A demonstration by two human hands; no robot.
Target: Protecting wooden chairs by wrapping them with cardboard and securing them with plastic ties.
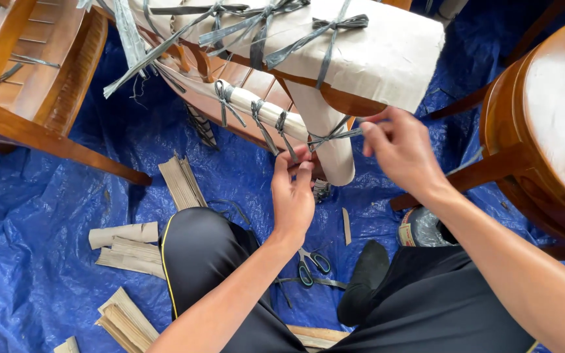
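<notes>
Blue tarpaulin underlies a paper-wrapped chair leg, where the raised left hand and right hand each pinch an end of grey strap tied around it.

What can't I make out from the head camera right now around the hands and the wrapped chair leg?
- Knot in the grey strap: hidden between the left hand and right hand.
- Foot of the wrapped chair leg: partly covered by the left hand.
- Scissors: blades hidden behind the left forearm.
- Tape roll: partly hidden behind the right forearm.
- Round wooden table: cut off by the right edge.
</notes>
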